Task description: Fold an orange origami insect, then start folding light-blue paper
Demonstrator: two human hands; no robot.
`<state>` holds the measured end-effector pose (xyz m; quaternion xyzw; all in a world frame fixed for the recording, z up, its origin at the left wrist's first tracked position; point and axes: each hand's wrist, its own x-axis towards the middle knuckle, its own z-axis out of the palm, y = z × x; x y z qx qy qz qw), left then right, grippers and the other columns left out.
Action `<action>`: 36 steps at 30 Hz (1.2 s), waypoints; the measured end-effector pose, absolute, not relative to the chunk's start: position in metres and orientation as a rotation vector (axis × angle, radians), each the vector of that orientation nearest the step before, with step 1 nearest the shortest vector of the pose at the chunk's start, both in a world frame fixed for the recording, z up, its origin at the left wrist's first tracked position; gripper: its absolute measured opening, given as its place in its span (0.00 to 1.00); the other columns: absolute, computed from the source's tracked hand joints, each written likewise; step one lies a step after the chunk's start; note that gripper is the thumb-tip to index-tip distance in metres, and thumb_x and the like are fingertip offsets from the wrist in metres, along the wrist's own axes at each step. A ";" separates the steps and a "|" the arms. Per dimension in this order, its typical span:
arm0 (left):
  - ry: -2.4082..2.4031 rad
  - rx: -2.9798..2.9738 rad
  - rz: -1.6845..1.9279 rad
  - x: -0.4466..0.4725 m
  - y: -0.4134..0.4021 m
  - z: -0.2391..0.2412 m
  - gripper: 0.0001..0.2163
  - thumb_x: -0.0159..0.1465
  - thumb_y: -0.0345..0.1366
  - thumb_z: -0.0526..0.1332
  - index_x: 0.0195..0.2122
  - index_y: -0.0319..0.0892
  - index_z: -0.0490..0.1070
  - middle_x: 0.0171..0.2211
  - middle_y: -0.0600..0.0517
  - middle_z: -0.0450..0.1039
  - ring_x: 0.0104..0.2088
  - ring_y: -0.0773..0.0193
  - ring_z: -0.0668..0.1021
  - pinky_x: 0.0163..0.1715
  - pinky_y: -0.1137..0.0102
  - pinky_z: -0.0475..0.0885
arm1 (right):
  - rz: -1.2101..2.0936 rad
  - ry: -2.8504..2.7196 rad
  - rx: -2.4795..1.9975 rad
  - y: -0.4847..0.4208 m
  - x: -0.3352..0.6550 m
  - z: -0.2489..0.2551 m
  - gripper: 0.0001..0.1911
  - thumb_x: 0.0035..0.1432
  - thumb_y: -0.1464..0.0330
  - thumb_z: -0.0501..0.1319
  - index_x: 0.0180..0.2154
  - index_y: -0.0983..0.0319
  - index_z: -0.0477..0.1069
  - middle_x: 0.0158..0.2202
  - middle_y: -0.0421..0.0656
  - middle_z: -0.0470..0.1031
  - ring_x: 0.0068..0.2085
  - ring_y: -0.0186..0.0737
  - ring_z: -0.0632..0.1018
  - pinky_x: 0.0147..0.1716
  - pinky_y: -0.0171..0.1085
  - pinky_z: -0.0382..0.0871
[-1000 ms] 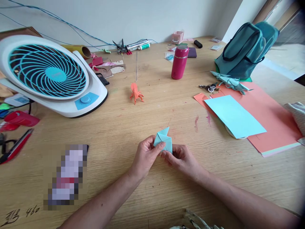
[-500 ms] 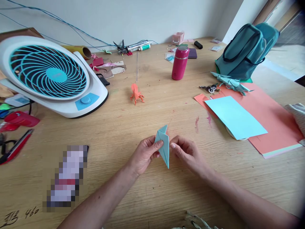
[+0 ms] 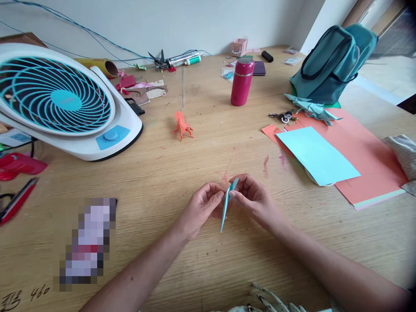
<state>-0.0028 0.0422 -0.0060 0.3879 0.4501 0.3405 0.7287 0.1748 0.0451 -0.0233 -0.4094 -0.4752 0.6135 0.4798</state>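
Note:
A folded light-blue paper (image 3: 224, 215) is held above the wooden table between both hands, turned nearly edge-on, its narrow point downward. My left hand (image 3: 207, 206) pinches it from the left with thumb and fingers. On the other side, my right hand (image 3: 253, 200) grips its upper part, the thumb pressed against the fold. The fingers hide some of the folds. Beyond the hands, an orange folded-paper figure with thin legs (image 3: 183, 125) stands on the table.
At left stand a white and blue fan (image 3: 120, 134), a red cutter (image 3: 19, 201) and a blurred-out flat object (image 3: 87, 242). A pink flask (image 3: 242, 82) is at the back. To the right lie a light-blue sheet (image 3: 318, 154), orange paper (image 3: 373, 169), keys (image 3: 286, 117) and a teal bag (image 3: 328, 69).
My right hand has closed on the folded paper, which it was beside before. The paper has turned from showing its broad face to nearly edge-on. The view has shifted slightly.

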 end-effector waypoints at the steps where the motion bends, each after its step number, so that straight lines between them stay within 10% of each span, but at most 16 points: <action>1: 0.999 0.901 0.731 -0.004 0.043 -0.005 0.22 0.61 0.56 0.66 0.39 0.40 0.68 0.34 0.52 0.71 0.33 0.67 0.74 0.30 0.74 0.73 | 1.474 -1.168 -1.017 0.045 0.174 -0.025 0.19 0.54 0.58 0.72 0.41 0.58 0.68 0.28 0.36 0.69 0.29 0.34 0.71 0.28 0.34 0.67; 10: 1.147 1.349 0.719 -0.009 0.047 -0.007 0.08 0.67 0.40 0.60 0.40 0.40 0.72 0.29 0.55 0.72 0.28 0.68 0.74 0.28 0.74 0.68 | 1.404 -1.309 -1.099 0.043 0.175 -0.028 0.16 0.62 0.62 0.64 0.49 0.59 0.66 0.36 0.41 0.73 0.33 0.36 0.75 0.33 0.37 0.71; 36: 1.159 2.507 0.458 0.001 0.013 -0.023 0.12 0.68 0.21 0.50 0.46 0.39 0.68 0.40 0.48 0.71 0.37 0.61 0.77 0.39 0.67 0.77 | 0.385 -2.436 -0.990 0.013 0.212 -0.023 0.08 0.68 0.77 0.56 0.42 0.65 0.74 0.37 0.47 0.75 0.34 0.41 0.73 0.34 0.39 0.69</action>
